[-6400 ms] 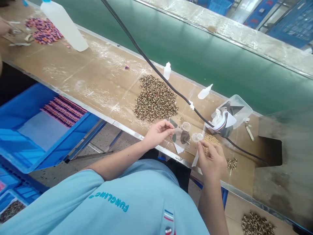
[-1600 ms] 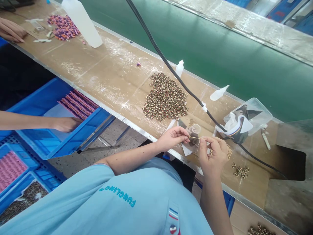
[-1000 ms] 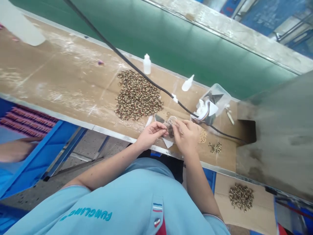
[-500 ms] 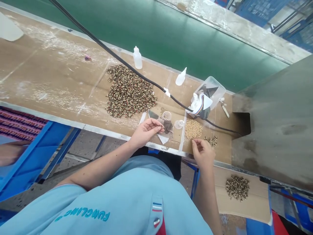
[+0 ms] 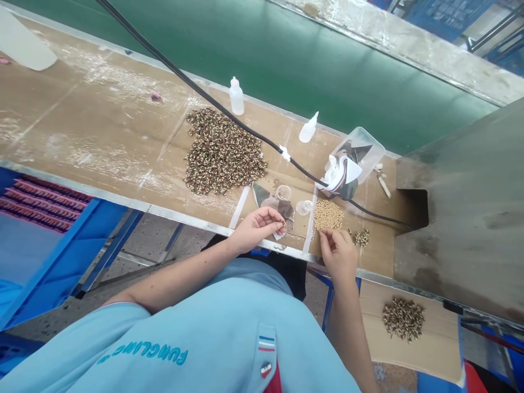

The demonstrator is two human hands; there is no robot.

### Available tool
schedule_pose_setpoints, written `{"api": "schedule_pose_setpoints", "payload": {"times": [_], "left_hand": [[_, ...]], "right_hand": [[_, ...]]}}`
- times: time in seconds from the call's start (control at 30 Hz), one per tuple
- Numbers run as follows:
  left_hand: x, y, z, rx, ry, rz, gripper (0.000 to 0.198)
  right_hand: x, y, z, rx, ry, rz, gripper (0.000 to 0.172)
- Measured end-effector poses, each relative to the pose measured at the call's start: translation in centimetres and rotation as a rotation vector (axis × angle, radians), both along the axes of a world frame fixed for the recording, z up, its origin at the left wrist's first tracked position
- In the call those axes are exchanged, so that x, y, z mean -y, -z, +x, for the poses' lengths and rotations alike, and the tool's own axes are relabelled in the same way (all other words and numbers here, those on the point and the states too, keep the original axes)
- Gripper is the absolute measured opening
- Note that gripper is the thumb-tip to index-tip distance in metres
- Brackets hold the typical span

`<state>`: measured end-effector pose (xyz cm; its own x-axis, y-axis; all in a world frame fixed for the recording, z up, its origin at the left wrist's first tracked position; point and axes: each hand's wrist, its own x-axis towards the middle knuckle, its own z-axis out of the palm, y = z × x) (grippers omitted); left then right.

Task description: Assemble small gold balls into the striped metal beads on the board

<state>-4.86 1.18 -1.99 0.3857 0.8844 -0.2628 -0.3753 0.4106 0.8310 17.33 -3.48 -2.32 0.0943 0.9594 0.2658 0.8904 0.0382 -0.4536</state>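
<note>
My left hand (image 5: 260, 228) is pinched closed over the front part of the table, with a tiny dark piece just showing at its fingertips, too small to name. Beneath and behind it lie a camouflage cloth scrap (image 5: 287, 210) and a small clear cup (image 5: 283, 192). A clear round lid (image 5: 304, 207) is to the right of the cloth. At the near edge of a pile of small gold beads (image 5: 328, 213), my right hand (image 5: 339, 252) has thumb and forefinger together; whatever is between them is hidden. A few small brass-and-dark pieces (image 5: 361, 237) lie beside that hand.
A large heap of small ring-like pieces (image 5: 223, 153) spreads to the left. Two white squeeze bottles (image 5: 236, 97) stand by the far edge. A black cable (image 5: 196, 90) crosses above the table. At right are a clear plastic box (image 5: 370, 150), a metal housing (image 5: 470, 213) and a lower pile (image 5: 404, 319).
My left hand has moved slightly right and nearer the table's front edge, still pinched. The right hand stays by the beads. The whole view has shifted a little.
</note>
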Motion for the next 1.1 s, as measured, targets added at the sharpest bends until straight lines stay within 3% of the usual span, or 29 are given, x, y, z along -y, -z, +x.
{"api": "schedule_pose_setpoints", "payload": {"times": [0.5,0.97,1.1], "left_hand": [[0.0,0.2,-0.1,0.017,0.009,-0.016,0.029],[0.4,-0.4,1.3,0.094,-0.022,-0.090,0.030],[0.5,-0.5,1.7,0.111,-0.022,-0.111,0.030]], "right_hand": [[0.0,0.3,0.0,0.156,-0.040,0.017,0.032],[-0.3,0.7,-0.7,0.061,-0.023,-0.008,0.034],[-0.4,0.2,-0.7,-0.055,-0.016,-0.008,0.031]]}}
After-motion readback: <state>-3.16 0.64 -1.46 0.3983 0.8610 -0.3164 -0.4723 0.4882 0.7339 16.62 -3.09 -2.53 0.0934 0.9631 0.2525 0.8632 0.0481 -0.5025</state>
